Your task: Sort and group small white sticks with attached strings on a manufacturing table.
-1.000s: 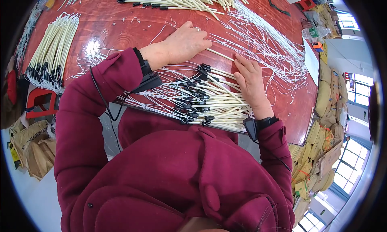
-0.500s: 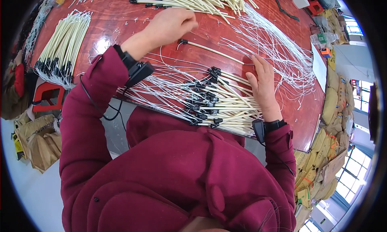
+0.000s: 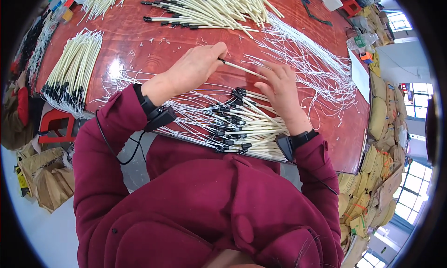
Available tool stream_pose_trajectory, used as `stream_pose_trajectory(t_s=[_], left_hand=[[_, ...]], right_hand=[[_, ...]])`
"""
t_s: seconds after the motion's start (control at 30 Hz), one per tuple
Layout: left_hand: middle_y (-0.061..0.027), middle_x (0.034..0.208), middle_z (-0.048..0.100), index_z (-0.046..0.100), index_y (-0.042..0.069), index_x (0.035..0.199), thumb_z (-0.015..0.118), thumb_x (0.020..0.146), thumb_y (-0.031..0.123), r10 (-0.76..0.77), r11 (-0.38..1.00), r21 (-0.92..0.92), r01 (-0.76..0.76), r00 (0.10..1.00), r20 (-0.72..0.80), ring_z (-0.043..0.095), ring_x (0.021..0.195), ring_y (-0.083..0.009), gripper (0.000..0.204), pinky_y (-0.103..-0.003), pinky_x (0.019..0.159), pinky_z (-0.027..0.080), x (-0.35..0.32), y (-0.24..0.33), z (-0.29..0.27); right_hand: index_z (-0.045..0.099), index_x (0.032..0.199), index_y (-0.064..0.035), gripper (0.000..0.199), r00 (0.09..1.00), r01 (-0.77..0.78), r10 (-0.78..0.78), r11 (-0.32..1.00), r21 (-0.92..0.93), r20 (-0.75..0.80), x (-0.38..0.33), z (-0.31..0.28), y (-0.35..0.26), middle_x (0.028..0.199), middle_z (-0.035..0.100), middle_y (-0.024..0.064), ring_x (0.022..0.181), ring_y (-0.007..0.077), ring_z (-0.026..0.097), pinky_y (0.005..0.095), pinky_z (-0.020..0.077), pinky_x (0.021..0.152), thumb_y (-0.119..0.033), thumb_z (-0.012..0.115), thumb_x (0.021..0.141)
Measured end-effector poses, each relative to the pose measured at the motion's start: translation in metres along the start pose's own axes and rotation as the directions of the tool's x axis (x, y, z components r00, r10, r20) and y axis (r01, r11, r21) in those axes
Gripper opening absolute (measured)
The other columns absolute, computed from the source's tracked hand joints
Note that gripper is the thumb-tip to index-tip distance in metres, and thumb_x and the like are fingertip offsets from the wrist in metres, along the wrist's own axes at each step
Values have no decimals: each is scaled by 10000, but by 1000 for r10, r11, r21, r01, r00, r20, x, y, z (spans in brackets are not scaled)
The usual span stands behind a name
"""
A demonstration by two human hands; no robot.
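Left hand (image 3: 198,68): over mid-table, thumb and fingers clamped on the black-tipped end of a single cream rod (image 3: 243,69).

Rod: in the middle of the table (image 3: 344,142), slanting from the left hand down toward the right, its far end reaching the right fingers.

Right hand (image 3: 280,87): at that far end, fingers bent around it. Whether this grip is pinched together or merely resting, cannot tell; contact hidden.

Below both hands, along the near edge: a heap of cream rods (image 3: 260,125), black connectors facing left, thin white wires (image 3: 195,114) trailing from them toward the left edge.

Near left corner: a neat bundle of rods (image 3: 77,63), black ends toward the near edge.

Toward the far edge: a large pile of rods (image 3: 219,7), black ends mostly to the left. Another, smaller bundle (image 3: 104,0) by the far left corner.

Right part of table: a long spread of loose white wires (image 3: 321,61). Beside it, at the right edge, a white sheet (image 3: 359,76).

Small white scraps scattered between hands and far pile.

Both wrists: black strapped devices, cabled.

Off the left edge: red stool (image 3: 56,126). Off the right edge: stacked sacks (image 3: 372,175).
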State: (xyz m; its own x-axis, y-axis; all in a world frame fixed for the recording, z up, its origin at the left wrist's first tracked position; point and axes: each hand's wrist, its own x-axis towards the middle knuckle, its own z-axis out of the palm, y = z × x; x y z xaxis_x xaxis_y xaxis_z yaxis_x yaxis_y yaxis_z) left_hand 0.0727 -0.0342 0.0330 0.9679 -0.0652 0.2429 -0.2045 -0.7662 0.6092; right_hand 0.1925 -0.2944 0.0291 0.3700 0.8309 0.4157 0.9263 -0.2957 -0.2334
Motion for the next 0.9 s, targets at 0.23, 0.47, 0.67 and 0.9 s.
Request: stream_pose_trajectory(t_s=[0.23,0.47,0.67,0.9], left_hand=[[-22,742,569,531,51,1072,614,971,92,-245,806,-502,314,948,201,528,569,-96,137,-244,502,414,1,37,-15],[59,707,549,663,59,1009,681,963,208,-449,730,-485,482,873,191,472,572,-14,157,-204,465,326,-33,-9,-60],[85,686,524,685,86,988,660,986,204,-623,780,-302,548,722,-300,420,587,3,120,-186,504,287,-150,-134,-133],[43,703,582,694,37,995,692,943,191,-600,780,-25,625,736,-312,472,598,-30,162,-224,524,343,-210,-155,-142]], right_hand=[[684,917,-81,95,999,27,-27,1000,-8,47,-3,-4,5,1002,696,35,953,254,584,399,431,864,-144,723,858],[702,924,-62,76,991,73,-79,996,-60,-104,3,-59,30,986,706,43,904,263,594,389,451,838,-101,713,859],[724,949,-49,119,988,82,-87,996,-45,-129,-6,-86,22,1001,720,53,934,263,594,379,458,868,-76,724,833],[719,906,-59,101,994,107,-107,993,54,-1,-37,-84,-6,1009,713,29,944,250,569,379,445,859,-90,745,812]])
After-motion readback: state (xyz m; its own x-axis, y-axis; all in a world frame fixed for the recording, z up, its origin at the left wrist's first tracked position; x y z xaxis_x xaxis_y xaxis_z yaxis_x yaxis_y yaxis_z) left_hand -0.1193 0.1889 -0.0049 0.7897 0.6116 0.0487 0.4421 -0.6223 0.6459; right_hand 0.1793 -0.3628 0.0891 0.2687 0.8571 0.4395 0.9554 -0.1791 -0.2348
